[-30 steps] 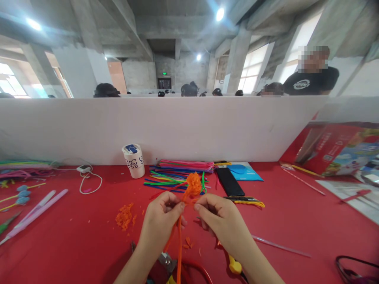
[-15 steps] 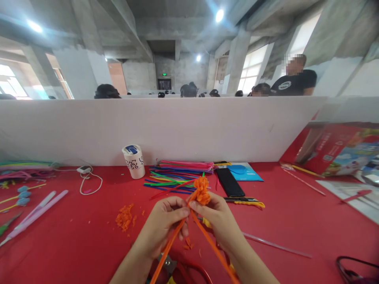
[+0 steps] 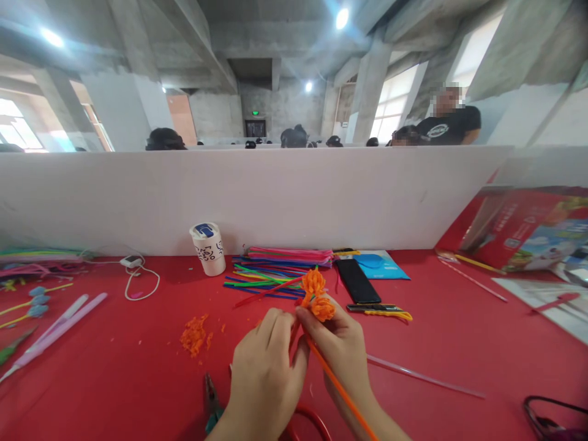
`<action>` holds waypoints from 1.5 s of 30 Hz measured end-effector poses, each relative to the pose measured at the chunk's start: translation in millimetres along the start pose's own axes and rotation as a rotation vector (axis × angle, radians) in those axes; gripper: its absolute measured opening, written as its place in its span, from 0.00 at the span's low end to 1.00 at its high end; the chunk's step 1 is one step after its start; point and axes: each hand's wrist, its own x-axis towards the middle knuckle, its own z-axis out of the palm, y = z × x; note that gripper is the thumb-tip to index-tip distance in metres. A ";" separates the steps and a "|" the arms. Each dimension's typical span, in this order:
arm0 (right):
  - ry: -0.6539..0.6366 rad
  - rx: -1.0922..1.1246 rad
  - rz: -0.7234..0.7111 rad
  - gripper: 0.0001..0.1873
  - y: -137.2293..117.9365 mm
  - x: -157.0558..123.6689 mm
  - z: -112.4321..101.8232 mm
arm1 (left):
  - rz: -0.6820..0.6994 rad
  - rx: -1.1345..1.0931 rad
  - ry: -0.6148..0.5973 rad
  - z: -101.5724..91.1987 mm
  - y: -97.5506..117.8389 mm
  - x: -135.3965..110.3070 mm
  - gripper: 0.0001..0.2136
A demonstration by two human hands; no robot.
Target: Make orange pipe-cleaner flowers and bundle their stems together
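My right hand (image 3: 342,349) is closed around the base of an orange fluffy piece, its thumb pressed near the join. Two rounded orange tufts (image 3: 314,282) stand out above the fingertips. From this grip an orange pipe cleaner (image 3: 340,389) runs down along the right forearm. Close beside it, my left hand (image 3: 270,361) is closed with its back toward me, pinching another orange strand whose lower length is hidden behind the fingers. Below the hands lie pliers (image 3: 212,397) and a red looped handle (image 3: 316,419), both partly covered.
Orange fluff clippings (image 3: 193,335) lie left of the hands. Coloured pipe cleaners (image 3: 289,256), a white cup (image 3: 210,252), a black phone (image 3: 359,282) and a utility knife (image 3: 374,308) are farther back. A white partition (image 3: 275,199) borders the red table; people are beyond it.
My left hand has turned over and moved lower, its back now toward me. The left orange strand no longer hangs in sight. The tufts have spread apart, and the pliers are more exposed.
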 end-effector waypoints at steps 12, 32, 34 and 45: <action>0.026 0.114 0.076 0.12 -5.3 -6.0 1.7 | 0.047 -0.037 0.067 -0.9 -0.6 -1.1 0.10; -0.325 0.580 0.314 0.12 -21.2 -3.6 3.7 | -1.032 -1.558 -0.360 -9.1 1.1 15.5 0.10; -0.328 0.580 0.312 0.13 -21.4 -3.3 3.7 | -1.041 -1.626 -0.358 -4.7 2.4 13.7 0.11; 0.004 -0.246 -0.494 0.14 -16.5 12.7 -14.3 | -0.977 -1.457 -0.037 6.3 -3.4 16.3 0.12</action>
